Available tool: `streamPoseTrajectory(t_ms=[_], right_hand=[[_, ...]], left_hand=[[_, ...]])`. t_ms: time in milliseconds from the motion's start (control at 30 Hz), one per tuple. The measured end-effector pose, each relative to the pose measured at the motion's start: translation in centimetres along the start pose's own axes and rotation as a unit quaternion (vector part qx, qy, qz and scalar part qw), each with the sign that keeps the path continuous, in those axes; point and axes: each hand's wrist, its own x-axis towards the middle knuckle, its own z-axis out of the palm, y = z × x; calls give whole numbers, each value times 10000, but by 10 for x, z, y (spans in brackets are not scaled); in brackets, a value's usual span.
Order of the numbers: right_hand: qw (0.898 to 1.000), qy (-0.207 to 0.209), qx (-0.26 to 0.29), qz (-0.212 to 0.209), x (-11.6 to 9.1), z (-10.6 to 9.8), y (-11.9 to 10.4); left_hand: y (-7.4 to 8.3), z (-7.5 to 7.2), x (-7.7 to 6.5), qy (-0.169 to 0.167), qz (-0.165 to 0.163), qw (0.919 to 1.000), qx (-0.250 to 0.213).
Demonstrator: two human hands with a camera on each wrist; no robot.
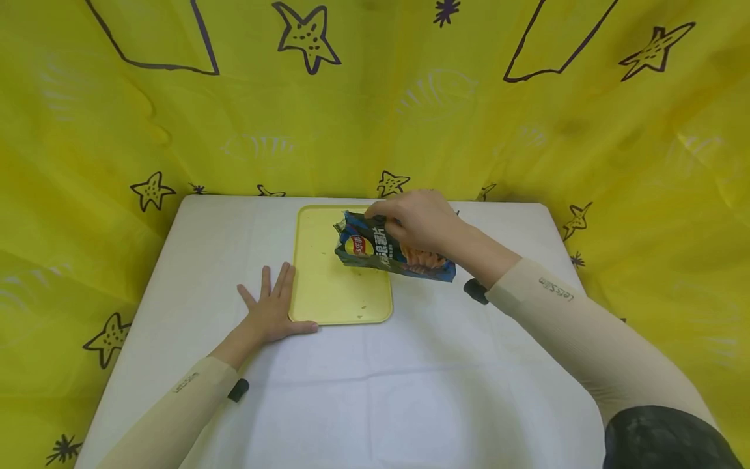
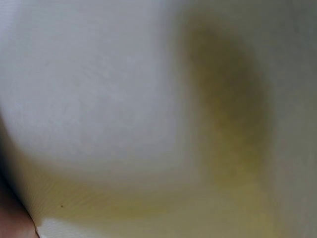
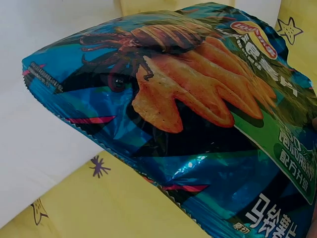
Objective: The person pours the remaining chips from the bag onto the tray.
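My right hand (image 1: 418,221) grips a blue and dark green potato chip bag (image 1: 375,251) by its upper edge. The bag lies tilted on its side over the right part of a yellow tray (image 1: 340,303), its ragged left end above the tray. Printed squid and chips fill much of the bag (image 3: 183,84) in the right wrist view. Small crumbs (image 1: 363,307) dot the tray. My left hand (image 1: 272,312) is spread flat with straight fingers at the tray's lower left corner, thumb along the front rim. The left wrist view is mostly blurred, with skin at its lower left.
A white-covered table (image 1: 375,404) carries the tray near its far edge. Behind and beside it hangs a yellow curtain (image 1: 363,117) with drawn starfish and fish bones. Both forearms wear pale sleeves (image 1: 181,410), each with a small dark device near the wrist.
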Motion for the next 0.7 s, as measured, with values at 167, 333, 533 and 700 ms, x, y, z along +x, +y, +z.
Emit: streamPoseTrajectory(t_ms=[167, 333, 533, 700], right_hand=[[9999, 85, 86, 16, 2, -1, -1], [9999, 90, 92, 52, 1, -3, -1], [9999, 128, -31, -9, 2, -4, -4], [9998, 4, -199, -82, 1, -4, -8]], left_hand=[[1, -2, -1, -67, 0, 10000, -9], [2, -2, -1, -87, 40, 9999, -30], [2, -1, -2, -87, 20, 10000, -37], [3, -2, 0, -41, 35, 10000, 9]])
